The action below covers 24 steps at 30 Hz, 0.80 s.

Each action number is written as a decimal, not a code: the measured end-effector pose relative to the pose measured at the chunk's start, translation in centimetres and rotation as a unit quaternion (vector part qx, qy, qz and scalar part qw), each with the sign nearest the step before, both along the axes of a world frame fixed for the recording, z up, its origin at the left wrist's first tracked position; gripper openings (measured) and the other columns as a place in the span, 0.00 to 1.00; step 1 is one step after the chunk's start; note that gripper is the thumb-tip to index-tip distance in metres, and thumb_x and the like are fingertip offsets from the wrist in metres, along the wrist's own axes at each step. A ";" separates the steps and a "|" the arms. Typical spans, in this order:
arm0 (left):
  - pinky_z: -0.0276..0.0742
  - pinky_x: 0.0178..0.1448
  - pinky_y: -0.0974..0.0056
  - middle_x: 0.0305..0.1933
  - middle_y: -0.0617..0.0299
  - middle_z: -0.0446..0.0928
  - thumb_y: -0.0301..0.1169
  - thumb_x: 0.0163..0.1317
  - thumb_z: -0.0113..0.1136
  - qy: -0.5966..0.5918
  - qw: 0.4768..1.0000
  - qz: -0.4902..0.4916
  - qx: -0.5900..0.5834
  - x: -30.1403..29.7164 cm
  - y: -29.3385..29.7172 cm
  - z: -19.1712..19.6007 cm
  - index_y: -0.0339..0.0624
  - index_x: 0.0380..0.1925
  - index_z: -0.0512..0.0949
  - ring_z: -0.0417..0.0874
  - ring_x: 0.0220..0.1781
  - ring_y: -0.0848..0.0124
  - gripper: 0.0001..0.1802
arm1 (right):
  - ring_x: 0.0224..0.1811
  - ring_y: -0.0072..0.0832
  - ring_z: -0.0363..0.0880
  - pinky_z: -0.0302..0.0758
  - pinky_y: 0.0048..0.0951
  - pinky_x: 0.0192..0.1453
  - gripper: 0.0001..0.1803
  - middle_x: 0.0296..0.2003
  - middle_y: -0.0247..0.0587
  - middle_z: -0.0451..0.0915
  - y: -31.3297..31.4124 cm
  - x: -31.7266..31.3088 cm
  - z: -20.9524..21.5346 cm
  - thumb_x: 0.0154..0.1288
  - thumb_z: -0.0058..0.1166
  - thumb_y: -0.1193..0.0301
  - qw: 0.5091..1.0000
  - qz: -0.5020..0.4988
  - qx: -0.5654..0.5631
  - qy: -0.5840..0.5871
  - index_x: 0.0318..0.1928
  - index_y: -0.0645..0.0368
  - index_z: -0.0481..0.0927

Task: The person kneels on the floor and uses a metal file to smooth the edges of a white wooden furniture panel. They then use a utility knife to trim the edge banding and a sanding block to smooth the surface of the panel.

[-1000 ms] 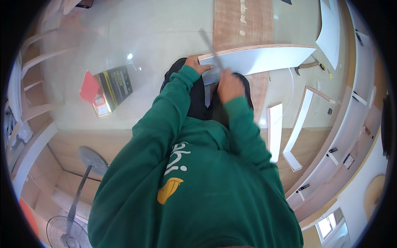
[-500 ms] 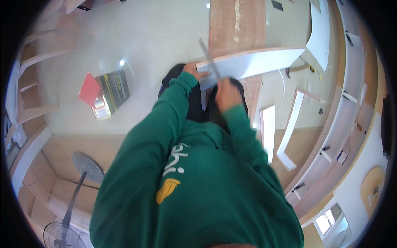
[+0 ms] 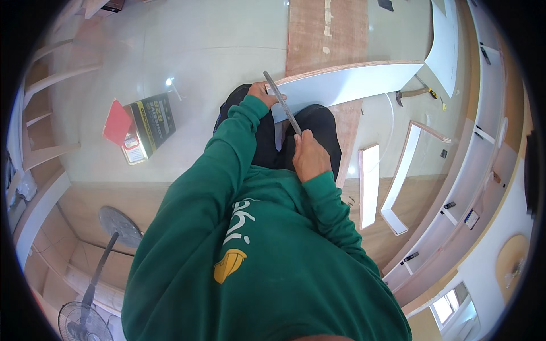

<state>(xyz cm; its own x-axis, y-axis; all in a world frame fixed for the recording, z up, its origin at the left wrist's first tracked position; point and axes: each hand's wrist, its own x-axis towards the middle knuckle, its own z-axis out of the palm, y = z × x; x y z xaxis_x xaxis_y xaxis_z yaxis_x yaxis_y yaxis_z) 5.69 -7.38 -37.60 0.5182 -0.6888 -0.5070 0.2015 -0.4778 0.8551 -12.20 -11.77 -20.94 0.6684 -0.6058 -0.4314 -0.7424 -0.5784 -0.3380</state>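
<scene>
A long board with a white face and wood-coloured edge (image 3: 352,82) stands on edge across my knees, stretching off to the right. My left hand (image 3: 263,94) is closed around its near left end. In my right hand (image 3: 311,156) is a long grey metal file (image 3: 282,103), gripped at its lower end. The file slants up and to the left, its shaft crossing the board's left end close to my left fingers. Whether it touches the board edge I cannot tell.
A tin can with a red flap (image 3: 149,128) stands at the left. To the right lie a hammer (image 3: 415,95), a white strip (image 3: 369,184) and an L-shaped white frame (image 3: 401,176). A plywood sheet (image 3: 327,42) is ahead; a pedestal fan (image 3: 85,318) is at lower left.
My right hand has drawn back toward me and down with the file, which was blurred by motion before. My left hand keeps its hold on the board, which has shifted slightly.
</scene>
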 end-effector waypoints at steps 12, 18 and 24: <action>0.79 0.45 0.65 0.36 0.57 0.86 0.30 0.46 0.76 -0.078 0.996 -0.013 -0.028 -0.8 0.1 0.3 0.35 0.42 0.84 0.83 0.35 0.73 0.21 | 0.34 0.58 0.81 0.77 0.55 0.38 0.14 0.28 0.60 0.81 -7.5 3.6 -5.1 0.73 0.43 0.62 0.995 -0.034 -0.091 -0.007 0.38 0.60 0.71; 0.79 0.45 0.66 0.38 0.58 0.86 0.31 0.48 0.76 -0.035 0.999 -0.001 -0.041 -1.0 0.5 0.0 0.37 0.43 0.84 0.83 0.38 0.74 0.21 | 0.32 0.59 0.80 0.75 0.59 0.38 0.13 0.27 0.60 0.80 -3.9 0.9 -3.4 0.73 0.43 0.61 0.997 -0.002 -0.035 0.063 0.39 0.58 0.67; 0.81 0.47 0.63 0.36 0.49 0.85 0.37 0.44 0.76 -0.128 0.990 -0.002 -0.059 -0.6 0.2 -0.4 0.41 0.40 0.85 0.87 0.37 0.60 0.22 | 0.32 0.60 0.79 0.74 0.58 0.36 0.14 0.27 0.61 0.80 -7.0 1.0 -4.5 0.74 0.43 0.61 0.994 -0.029 -0.087 -0.053 0.40 0.60 0.69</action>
<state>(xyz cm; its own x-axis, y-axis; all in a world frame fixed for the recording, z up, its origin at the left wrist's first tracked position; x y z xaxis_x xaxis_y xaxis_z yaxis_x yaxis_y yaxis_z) 5.06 -7.14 -37.95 0.6171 -0.7377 -0.2740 -0.0315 -0.3710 0.9281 -11.21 -18.82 -25.41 0.6662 -0.7040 -0.2460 -0.7418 -0.5918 -0.3155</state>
